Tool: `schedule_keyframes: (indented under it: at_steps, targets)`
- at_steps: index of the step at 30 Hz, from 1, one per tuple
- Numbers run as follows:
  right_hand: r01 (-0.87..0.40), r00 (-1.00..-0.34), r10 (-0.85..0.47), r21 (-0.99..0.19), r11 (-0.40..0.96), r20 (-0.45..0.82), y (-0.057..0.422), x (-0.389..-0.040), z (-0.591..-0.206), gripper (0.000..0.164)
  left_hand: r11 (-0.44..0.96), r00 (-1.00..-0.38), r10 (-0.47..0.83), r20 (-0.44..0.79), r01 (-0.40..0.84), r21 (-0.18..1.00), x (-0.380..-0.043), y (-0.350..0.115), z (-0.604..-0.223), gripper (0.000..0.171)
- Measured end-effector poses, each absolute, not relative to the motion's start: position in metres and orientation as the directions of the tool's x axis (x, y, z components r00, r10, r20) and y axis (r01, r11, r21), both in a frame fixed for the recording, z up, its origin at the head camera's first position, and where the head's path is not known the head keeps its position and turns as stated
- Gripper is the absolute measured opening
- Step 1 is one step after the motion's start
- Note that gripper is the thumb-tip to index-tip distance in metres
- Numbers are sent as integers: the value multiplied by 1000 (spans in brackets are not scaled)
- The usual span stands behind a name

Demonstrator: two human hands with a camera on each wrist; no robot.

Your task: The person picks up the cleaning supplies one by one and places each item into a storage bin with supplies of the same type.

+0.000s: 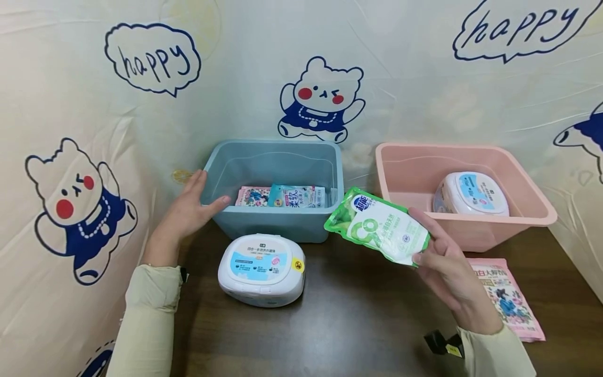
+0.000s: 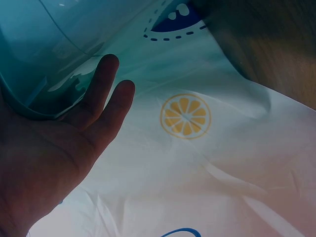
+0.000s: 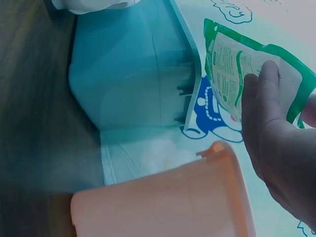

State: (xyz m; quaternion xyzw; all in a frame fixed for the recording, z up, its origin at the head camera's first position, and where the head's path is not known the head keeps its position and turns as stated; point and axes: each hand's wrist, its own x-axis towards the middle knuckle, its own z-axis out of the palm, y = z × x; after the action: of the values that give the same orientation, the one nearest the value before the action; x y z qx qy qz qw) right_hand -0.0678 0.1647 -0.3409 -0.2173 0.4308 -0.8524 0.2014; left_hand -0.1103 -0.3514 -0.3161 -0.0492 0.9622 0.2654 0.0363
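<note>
Between thumb and fingers, my right hand (image 1: 445,264) holds a green and white pouch (image 1: 379,226) by one end, above the table between the two bins. The right wrist view shows the pouch's printed back (image 3: 242,74) with fingers laid along it. My left hand (image 1: 188,207) rests against the left side of the blue bin (image 1: 278,222), its fingers extended and thumb over the rim. Inside the blue bin lie a pink floral packet (image 1: 253,197) and a light blue packet (image 1: 298,197). A white lidded tub (image 1: 261,269) stands on the table before this bin.
A pink bin (image 1: 490,230) stands to the right, holding another white lidded tub (image 1: 476,193). On the table in front of it lies a pink packet (image 1: 511,303), partly behind my right wrist. A printed cloth (image 1: 245,94) hangs behind and beside the dark wooden table (image 1: 348,319).
</note>
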Motion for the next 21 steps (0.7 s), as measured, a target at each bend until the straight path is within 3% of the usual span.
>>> schedule_keyframes:
  at_steps: [6, 12, 21]
  targets:
    - [147, -838, -515, -836, -528, 178, 152, -77, -338, 77, 854, -993, -73, -94, -111, 509, -109, -352, -316, 109]
    - [176, -876, -477, -873, -456, 73, 141, -83, -333, 74, 846, -992, -75, -97, -114, 521, -110, -352, -316, 109]
    - [203, -870, -493, -912, -355, -2, 126, -89, -324, 82, 842, -992, -71, -101, -114, 527, -111, -354, -318, 111]
